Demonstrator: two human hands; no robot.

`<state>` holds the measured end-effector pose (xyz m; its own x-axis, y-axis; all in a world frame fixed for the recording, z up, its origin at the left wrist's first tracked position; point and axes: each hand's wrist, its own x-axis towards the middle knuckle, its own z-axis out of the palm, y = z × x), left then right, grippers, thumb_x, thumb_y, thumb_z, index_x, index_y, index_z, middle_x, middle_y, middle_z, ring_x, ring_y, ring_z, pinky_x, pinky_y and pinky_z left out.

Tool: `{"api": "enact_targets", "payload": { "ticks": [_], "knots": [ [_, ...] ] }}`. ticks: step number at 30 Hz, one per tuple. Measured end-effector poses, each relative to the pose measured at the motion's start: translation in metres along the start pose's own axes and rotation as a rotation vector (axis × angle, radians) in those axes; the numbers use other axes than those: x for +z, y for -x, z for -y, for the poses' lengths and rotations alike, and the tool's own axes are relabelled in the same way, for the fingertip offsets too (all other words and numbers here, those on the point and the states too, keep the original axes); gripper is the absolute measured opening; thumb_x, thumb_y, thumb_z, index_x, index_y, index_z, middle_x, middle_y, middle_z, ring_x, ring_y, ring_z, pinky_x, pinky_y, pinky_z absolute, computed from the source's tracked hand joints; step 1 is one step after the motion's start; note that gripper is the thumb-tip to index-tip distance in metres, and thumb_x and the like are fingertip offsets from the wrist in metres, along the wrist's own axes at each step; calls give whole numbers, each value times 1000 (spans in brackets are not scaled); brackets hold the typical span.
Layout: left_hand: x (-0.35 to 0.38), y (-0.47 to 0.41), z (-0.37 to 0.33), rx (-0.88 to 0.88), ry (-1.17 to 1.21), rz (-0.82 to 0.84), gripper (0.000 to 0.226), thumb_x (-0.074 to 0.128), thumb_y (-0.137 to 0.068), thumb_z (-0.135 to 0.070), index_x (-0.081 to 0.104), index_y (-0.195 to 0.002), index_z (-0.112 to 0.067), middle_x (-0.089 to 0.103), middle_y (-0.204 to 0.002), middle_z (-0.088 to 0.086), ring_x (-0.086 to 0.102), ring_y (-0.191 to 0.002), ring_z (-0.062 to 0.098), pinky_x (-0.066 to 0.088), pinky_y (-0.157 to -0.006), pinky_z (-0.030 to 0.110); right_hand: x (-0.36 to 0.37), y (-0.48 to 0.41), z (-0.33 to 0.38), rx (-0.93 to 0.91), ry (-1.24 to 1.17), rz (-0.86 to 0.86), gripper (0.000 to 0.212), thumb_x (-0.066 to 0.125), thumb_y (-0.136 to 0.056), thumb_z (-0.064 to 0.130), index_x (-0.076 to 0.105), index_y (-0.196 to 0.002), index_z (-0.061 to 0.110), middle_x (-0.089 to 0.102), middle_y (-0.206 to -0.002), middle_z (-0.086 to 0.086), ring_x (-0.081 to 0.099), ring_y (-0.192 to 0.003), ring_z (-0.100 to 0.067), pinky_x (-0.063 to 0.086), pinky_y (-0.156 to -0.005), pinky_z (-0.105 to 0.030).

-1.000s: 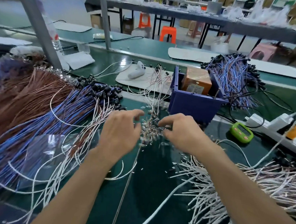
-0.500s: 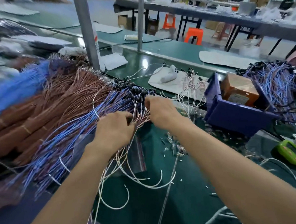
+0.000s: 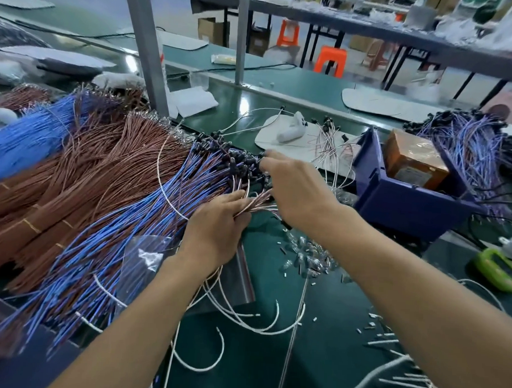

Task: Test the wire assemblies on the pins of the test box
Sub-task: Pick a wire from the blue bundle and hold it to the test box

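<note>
1. Wire assemblies (image 3: 146, 232): a blue-and-brown pile lying on the left of the green table (image 3: 345, 332). Its long axis is running near-left to far-right, with the black connector ends (image 3: 230, 157) pointing far-right.
2. Left hand (image 3: 217, 230): curling its fingers round a thin bunch of these wires and gripping it at the pile's right edge.
3. Right hand (image 3: 296, 193): reaching over the connector ends; blur is hiding whether it is pinching anything.
4. Blue bin (image 3: 411, 202): sitting to the right, holding 1 orange box (image 3: 413, 160).
</note>
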<state>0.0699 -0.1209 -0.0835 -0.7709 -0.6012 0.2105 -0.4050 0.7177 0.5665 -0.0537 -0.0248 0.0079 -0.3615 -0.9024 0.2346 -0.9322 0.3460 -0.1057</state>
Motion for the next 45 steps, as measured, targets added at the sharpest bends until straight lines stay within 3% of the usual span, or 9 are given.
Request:
{"api": "enact_targets", "payload": {
  "ticks": [6, 11, 16, 21, 24, 30, 35, 40, 45],
  "knots": [
    [-10, 5, 7, -39, -79, 53, 40, 56, -102, -38, 59, -142, -38, 47, -154, -23, 53, -134, 17, 46, -104, 41, -28, -3, -11, 197, 153, -86, 39, 46, -89, -13, 68, -116, 4, 71, -102, -18, 69, -88, -34, 57, -77, -42],
    [-11, 2, -3, 6, -195, -32, 57, 73, -91, -35, 56, -145, -33, 52, -153, -10, 49, -137, 19, 39, -111, 36, -39, 1, -26, 336, -104, -60, 33, 53, -89, -6, 71, -89, 21, 71, -87, -4, 65, -80, -24, 52, -71, -37],
    [0, -9, -39, 143, 381, -96, 40, 62, -99, -35, 66, -135, -21, 72, -105, -12, 62, -88, -16, 40, -79, -3, -30, 11, -26, 375, -421, 15, 32, 50, -90, -1, 69, -80, 23, 70, -83, 1, 61, -74, -19, 41, -56, -25],
    [14, -9, -25, 26, 441, 57, 21, 60, -103, -15, 78, -99, -25, 71, -75, -13, 63, -66, -1, 49, -59, 15, -64, 30, -47, 490, -651, -141, 27, 59, -88, 2, 69, -70, 21, 64, -59, 13, 55, -54, -4, 41, -47, -14],
    [12, -10, -12, 112, 422, 86, 18, 62, -103, -13, 77, -99, -22, 69, -76, -15, 64, -74, -1, 44, -65, 10, -82, 62, -67, 575, -937, -225, 30, 60, -85, -2, 63, -66, 21, 57, -57, 8, 50, -61, -13, 43, -60, -24],
    [0, -14, -9, 44, 502, 144, 20, 81, -87, -14, 81, -89, -34, 76, -76, -22, 68, -71, -7, 45, -67, 5, -73, 132, -97, 691, -1049, -326, 36, 57, -81, -6, 63, -57, 20, 51, -54, 0, 41, -50, -11, 34, -42, -17],
    [-20, -22, -10, 21, 340, 322, 18, 86, -82, -15, 84, -94, -28, 80, -84, -12, 73, -81, 9, 56, -82, 24, -78, 183, -136, 880, -1156, -602, 49, 53, -87, -9, 68, -53, 23, 51, -47, 7, 41, -41, -5, 26, -37, -14],
    [-39, -23, -35, -17, 697, 286, 19, 84, -77, -6, 85, -92, -16, 80, -84, 7, 73, -72, 13, 56, -68, 18, -77, 210, -159, 913, -1144, -496, 44, 46, -88, -10, 74, -64, 14, 47, -49, -3, 33, -42, -12, 19, -39, -18],
    [-33, -24, -67, -251, 1627, 176, 9, 74, -78, -15, 83, -79, -17, 78, -76, -3, 73, -65, 6, 60, -70, 18, -64, 237, -162, 974, -1237, -301, 32, 60, -92, -5, 81, -77, 13, 60, -60, -5, 43, -49, -10, 28, -43, -17]
  ]
}}
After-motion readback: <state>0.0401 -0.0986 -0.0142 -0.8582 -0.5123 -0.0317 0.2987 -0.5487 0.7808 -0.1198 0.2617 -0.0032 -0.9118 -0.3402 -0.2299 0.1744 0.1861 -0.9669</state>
